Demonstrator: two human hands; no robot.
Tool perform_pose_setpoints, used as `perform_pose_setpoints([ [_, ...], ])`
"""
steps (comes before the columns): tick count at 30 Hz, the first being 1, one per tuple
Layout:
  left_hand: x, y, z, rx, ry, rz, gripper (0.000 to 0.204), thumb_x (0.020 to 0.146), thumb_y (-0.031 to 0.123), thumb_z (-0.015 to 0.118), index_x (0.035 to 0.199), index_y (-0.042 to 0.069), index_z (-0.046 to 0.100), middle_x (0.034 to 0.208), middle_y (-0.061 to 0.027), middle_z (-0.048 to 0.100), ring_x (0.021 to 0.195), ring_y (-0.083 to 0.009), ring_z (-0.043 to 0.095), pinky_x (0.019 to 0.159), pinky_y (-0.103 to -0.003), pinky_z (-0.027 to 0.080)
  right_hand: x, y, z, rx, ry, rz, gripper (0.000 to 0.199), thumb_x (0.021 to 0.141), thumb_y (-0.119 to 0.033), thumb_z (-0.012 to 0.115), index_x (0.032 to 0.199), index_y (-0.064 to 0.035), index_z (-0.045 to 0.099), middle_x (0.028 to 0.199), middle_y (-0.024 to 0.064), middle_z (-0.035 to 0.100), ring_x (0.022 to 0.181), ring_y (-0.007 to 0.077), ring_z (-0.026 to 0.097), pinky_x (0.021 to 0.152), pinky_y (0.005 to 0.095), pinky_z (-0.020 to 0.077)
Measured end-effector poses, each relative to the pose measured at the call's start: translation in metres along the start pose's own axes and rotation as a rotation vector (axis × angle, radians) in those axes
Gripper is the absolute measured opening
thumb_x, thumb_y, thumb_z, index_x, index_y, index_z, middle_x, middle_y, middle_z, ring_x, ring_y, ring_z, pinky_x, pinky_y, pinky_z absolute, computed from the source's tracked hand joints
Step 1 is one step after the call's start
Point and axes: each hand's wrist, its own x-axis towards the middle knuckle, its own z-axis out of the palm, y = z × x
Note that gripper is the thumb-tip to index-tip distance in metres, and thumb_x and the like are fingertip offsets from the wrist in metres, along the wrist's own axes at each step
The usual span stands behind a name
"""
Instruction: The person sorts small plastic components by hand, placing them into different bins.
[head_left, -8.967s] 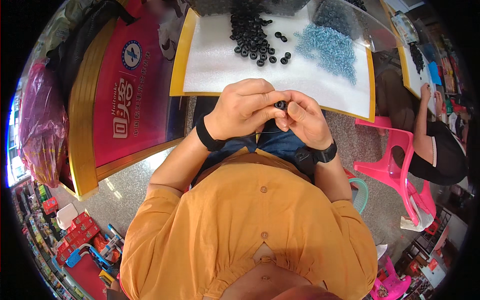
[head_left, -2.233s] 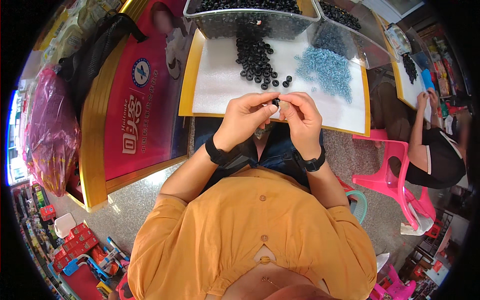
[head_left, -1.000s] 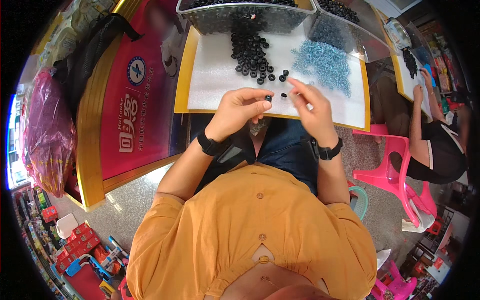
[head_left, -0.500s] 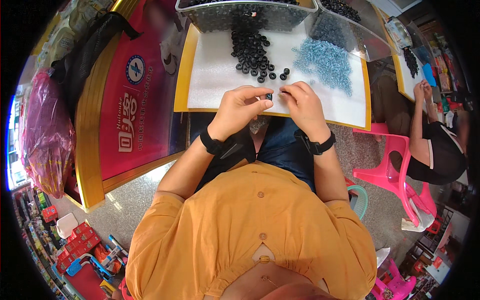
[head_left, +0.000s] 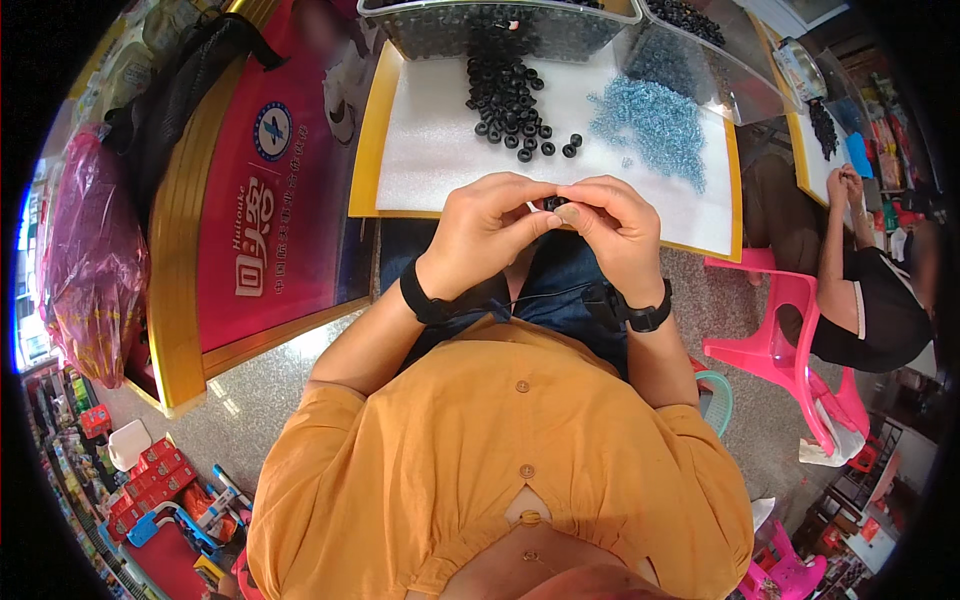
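Closest to my camera I get the mustard-yellow buttoned shirt, forearms reaching out past it. Ahead, I see the left hand and the right hand meeting at the front edge of a white-topped board with a yellow border. Between their thumbs and forefingers they pinch a small black ring-shaped piece; fingers cover much of it, so I can't tell which hand bears more. Farther off lie two loose black rings, a black ring heap, tiny translucent pale-blue pieces and a clear plastic bin.
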Motion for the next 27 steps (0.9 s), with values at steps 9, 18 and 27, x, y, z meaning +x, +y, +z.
perform_pose_setpoints([
  [9, -0.002, 0.006, -0.001, -0.037, -0.004, 0.015, 0.027, 0.082, 0.013, 0.080, 0.108, 0.004, 0.073, 0.086, -0.0095, 0.069, 0.071, -0.0183, 0.065, 0.064, -0.028, 0.052, -0.002, -0.010, -0.002, -0.129, 0.034, -0.133, 0.019, 0.083, 0.002, 0.076, 0.102, -0.0017, 0.074, 0.095, 0.0085, 0.071, 0.083, 0.0163, 0.068, 0.070, 0.0258, 0.0537],
  [18, -0.004, 0.016, -0.006, -0.043, 0.036, 0.116, 0.029, 0.080, 0.010, 0.082, 0.106, 0.002, 0.074, 0.092, -0.0106, 0.071, 0.075, -0.0196, 0.066, 0.064, -0.029, 0.053, -0.007, -0.019, -0.001, -0.075, 0.033, -0.146, 0.023, 0.081, 0.004, 0.077, 0.103, -0.0006, 0.074, 0.094, 0.0101, 0.071, 0.081, 0.0162, 0.068, 0.069, 0.0250, 0.0537],
  [27, -0.004, 0.019, -0.011, 0.031, 0.028, 0.261, 0.028, 0.082, 0.008, 0.080, 0.108, 0.002, 0.074, 0.093, -0.0116, 0.070, 0.076, -0.0198, 0.068, 0.064, -0.029, 0.054, -0.012, -0.018, 0.001, 0.213, 0.015, -0.007, 0.016, 0.089, 0.002, 0.072, 0.104, 0.0038, 0.071, 0.099, 0.0109, 0.069, 0.073, 0.0121, 0.063, 0.064, 0.0225, 0.0511],
])
